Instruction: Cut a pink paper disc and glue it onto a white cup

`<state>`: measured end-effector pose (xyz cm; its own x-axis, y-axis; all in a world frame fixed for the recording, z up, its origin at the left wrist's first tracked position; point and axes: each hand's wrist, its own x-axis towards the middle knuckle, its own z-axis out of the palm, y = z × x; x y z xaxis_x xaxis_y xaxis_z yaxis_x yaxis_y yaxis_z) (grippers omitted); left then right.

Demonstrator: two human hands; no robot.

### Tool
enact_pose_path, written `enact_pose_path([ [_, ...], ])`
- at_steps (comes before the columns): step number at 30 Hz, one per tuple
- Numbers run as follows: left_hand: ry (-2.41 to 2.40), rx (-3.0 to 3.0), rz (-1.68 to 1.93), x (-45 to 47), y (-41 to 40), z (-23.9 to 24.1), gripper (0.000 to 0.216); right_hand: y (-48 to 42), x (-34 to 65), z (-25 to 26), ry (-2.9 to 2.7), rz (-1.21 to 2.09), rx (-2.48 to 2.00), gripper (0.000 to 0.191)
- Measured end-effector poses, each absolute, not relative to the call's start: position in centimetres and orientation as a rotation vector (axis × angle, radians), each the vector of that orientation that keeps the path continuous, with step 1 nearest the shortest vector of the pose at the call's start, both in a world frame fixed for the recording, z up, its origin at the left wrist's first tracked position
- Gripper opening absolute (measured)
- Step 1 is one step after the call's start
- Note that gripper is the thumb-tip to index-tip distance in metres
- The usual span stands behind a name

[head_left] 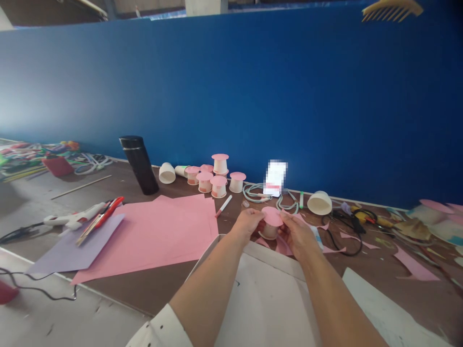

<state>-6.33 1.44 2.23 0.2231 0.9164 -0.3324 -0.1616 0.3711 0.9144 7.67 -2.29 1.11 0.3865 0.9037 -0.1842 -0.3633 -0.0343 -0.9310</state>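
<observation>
A small upturned paper cup with a pink paper disc on top sits between both my hands above the brown table. My left hand grips its left side. On the right side, my right hand holds the cup and the disc's edge. Pink paper scraps lie under and around the cup. Beyond it, by the blue partition, stands a group of several similar cups with pink tops.
Large pink sheets and a lilac sheet lie at left with red scissors and a glue gun. A black flask, plain white cups, a marker, a white bowl and cables crowd the back. White board lies near me.
</observation>
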Motion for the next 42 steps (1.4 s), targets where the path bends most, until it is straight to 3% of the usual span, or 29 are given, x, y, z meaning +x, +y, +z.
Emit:
enact_pose_path([
  [11,1.061,0.879,0.88,-6.2,1.5,2.1,0.015,-2.7,7.4,1.2,-0.635,1.028,-1.24,0.031],
  [26,1.108,1.043,0.854,-6.3,1.1,2.3,0.025,-2.7,7.6,0.5,-0.623,1.046,-1.239,0.018],
  [39,1.12,1.038,0.847,-6.3,1.4,2.2,0.022,-2.5,7.6,0.5,-0.646,1.061,-1.259,0.021],
  [42,1.122,1.03,0.847,-6.2,1.4,2.1,0.021,-2.2,8.3,0.2,-0.761,0.9,-1.353,0.026],
])
